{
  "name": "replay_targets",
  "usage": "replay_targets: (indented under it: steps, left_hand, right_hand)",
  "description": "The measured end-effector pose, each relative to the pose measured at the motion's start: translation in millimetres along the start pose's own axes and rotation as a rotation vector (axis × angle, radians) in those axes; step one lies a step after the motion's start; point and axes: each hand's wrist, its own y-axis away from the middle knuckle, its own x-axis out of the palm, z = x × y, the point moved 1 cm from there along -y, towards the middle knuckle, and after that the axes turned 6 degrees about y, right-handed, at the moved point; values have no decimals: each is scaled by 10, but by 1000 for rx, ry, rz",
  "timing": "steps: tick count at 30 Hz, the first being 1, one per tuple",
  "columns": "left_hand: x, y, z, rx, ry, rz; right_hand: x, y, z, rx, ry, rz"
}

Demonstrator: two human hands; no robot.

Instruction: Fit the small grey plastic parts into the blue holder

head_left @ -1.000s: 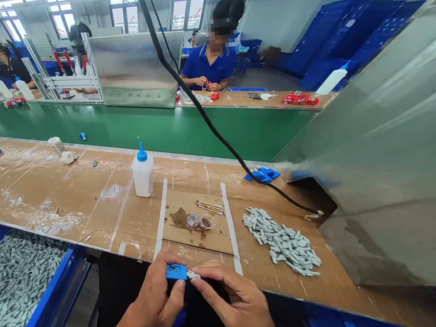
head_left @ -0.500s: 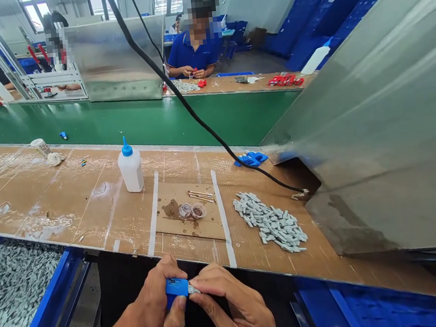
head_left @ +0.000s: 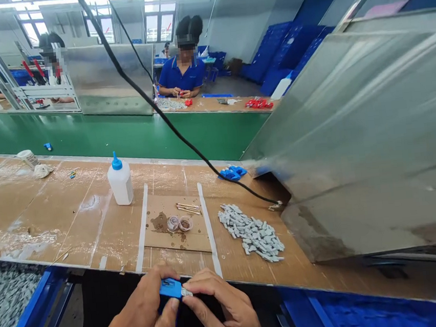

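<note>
- Both hands sit lower in the head view than a moment ago, and the bench has slid left
- Left hand (head_left: pixel 143 314) is closed round a blue plastic part (head_left: pixel 170 289), thumb across it
- Right hand (head_left: pixel 224 307) pinches a small grey piece (head_left: pixel 187 293) between thumb and forefinger, against the blue part's end, just off the bench edge
- Step in hand looks like fitting these two together; whether they are seated is too small to tell
- Next move seems to call for pressing the piece home
- Loose grey pieces (head_left: pixel 251 233) lie heaped on the bench (head_left: pixel 71 208), beside a cardboard sheet (head_left: pixel 194 240); a glue bottle (head_left: pixel 120 183) stands beyond it
</note>
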Motion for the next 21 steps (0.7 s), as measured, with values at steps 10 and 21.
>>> replay_targets:
  steps: [10, 21]
  left_hand:
    - [808, 414, 859, 212, 41, 171]
    - [799, 1071, 2248, -920, -149, 282]
  right_hand:
    - [-1463, -718, -246, 181, 544, -753]
    - [-1780, -1716, -1938, 527, 466, -418]
